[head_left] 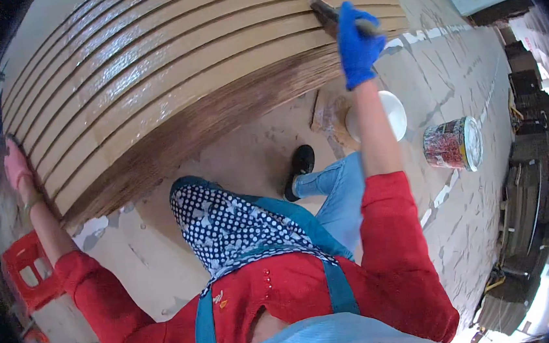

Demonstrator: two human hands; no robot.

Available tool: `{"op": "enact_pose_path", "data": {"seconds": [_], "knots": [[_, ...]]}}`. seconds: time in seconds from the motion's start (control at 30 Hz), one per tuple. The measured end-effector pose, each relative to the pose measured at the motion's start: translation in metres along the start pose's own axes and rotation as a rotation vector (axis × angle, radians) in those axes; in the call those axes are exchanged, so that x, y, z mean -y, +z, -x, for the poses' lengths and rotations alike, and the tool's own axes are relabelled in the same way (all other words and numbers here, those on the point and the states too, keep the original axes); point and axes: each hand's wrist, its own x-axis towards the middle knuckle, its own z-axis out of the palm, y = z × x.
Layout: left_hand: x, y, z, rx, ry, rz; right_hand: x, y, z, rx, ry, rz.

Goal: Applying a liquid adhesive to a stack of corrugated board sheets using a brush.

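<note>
Close to the person there is a red top, blue straps and a dotted blue scarf [227,224] hanging down in front. One black shoe [301,162] is showing on the pale floor [468,220] below.

A little farther out, the right hand [356,47] in a blue glove is reaching up and out. It is gripping tight around the handle of a brush [327,15]. The bristle end is lying on the top of a big stack of tan boards [169,89], near its right end. The boards look wet and shiny in long stripes.

The left hand [16,165] in a pink glove is resting far away on the other end of the stack. I think it is pressing flat on the edge, but it is small and bent at the rim of the view, so I cannot tell whether it is holding anything.

So the two hands are wide apart, with the stack lying between them.

To do this brushing well, I would say keep the brush flat, pull it in long even strokes along the board, and hold the stack steady with the other hand.

Farther off, a white bowl [392,112] and a metal can [453,145] are sitting on the floor, just beside each other. A red crate [27,271] is by the left arm. Dark stacks [540,181] are standing at the far right.
</note>
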Motion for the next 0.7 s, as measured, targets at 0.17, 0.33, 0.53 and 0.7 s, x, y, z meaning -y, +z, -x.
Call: {"op": "enact_pose_path", "data": {"seconds": [0.17,0.33,0.53,0.7], "knots": [[-0.012,0.004,0.009,-0.020,0.034,0.138,0.084,0.044,0.112,0.385,-0.048,-0.302],[-0.018,0.002,0.020,0.048,-0.022,0.154,0.119,0.043,0.124,0.786,-0.065,-0.386],[-0.028,0.000,0.027,0.053,-0.002,0.118,0.091,0.089,0.057,0.176,-0.233,-0.072],[-0.032,0.002,0.031,-0.014,0.043,0.176,0.137,0.103,0.139,0.453,-0.384,-0.265]]}}
